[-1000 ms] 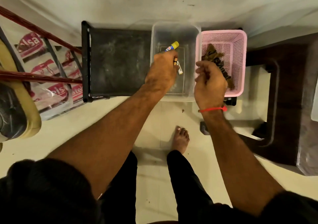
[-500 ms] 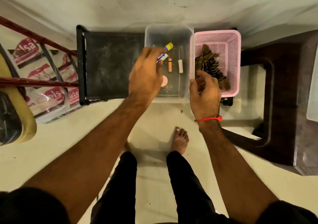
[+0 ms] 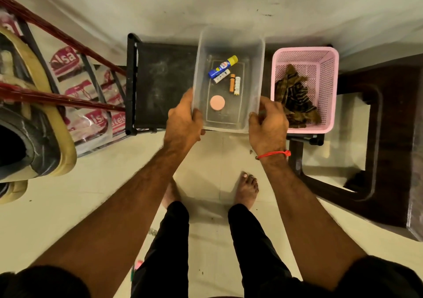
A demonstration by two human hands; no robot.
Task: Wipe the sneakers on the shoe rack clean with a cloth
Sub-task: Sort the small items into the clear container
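Now that the left hand (image 3: 184,120) has let go of the blue-and-yellow tube (image 3: 223,66) it was holding a sec ago, the tube lies inside the clear plastic bin (image 3: 230,34) w/ a white tube, two small orange and white cylinders and a pink disc. Both hands have dropped to the bin's near corners: left hand curled round the 7 o'clock corner, fingers wrapped on the rim; right hand (image 3: 267,124) half-closed at the 5 o'clock corner, touching the wall, nothing else in it. Bin sits on top of the black shoe rack (image 3: 158,80). Brown striped cloth (image 3: 295,94) is untouched in the pink basket (image 3: 304,52), just beside the bin at 3 o'clock. No sneakers visible on the rack top. Prob. means sorting is over and the bin is about to be lifted or shifted; cloth pickup and wiping not yet started.
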